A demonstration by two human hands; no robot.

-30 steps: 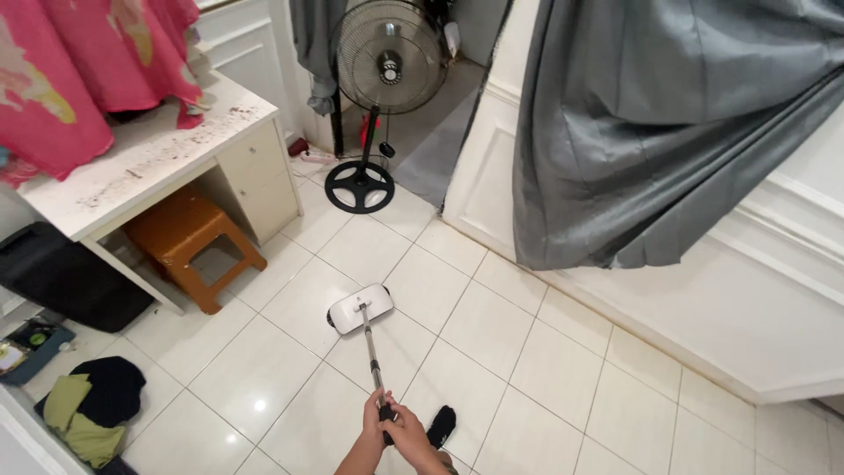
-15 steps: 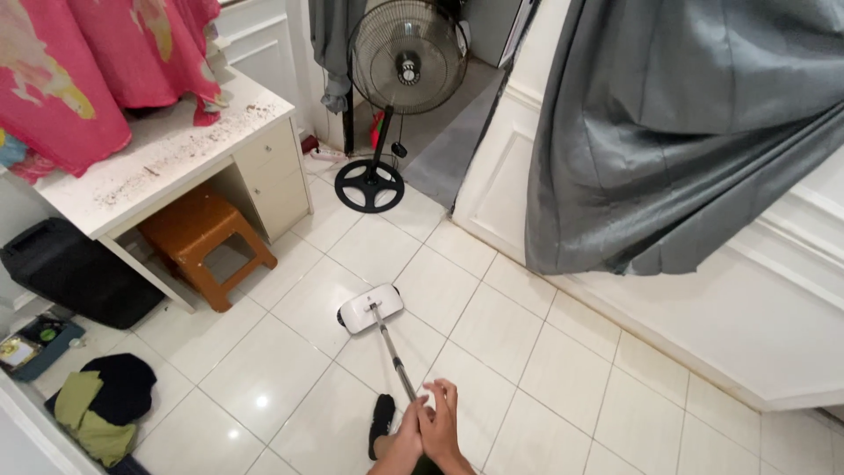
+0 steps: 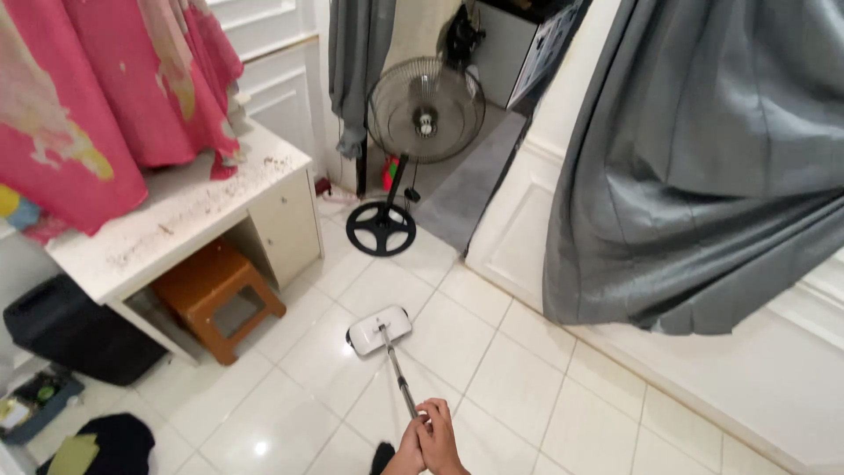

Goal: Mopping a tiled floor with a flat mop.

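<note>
A floor mop with a white flat head (image 3: 379, 330) and a thin grey pole (image 3: 397, 376) rests on the white tiled floor (image 3: 519, 387). Both my hands clasp the pole's near end at the bottom of the view. My right hand (image 3: 442, 438) wraps over the top. My left hand (image 3: 407, 453) sits against it on the left, partly cut off by the frame edge. A dark sock or shoe tip (image 3: 381, 456) shows just below the left hand.
A white desk (image 3: 189, 220) with a pink cloth (image 3: 97, 105) stands at left, an orange stool (image 3: 218, 290) under it. A standing fan (image 3: 422, 119) with a round black base is ahead. A grey curtain (image 3: 703, 158) hangs right. A black bag (image 3: 70, 330) and clothes (image 3: 105, 444) lie at lower left.
The camera has tilted up and moved forward, so the fan and desk sit lower in view. The mop head has slid slightly right and away. My hands shifted right on the pole.
</note>
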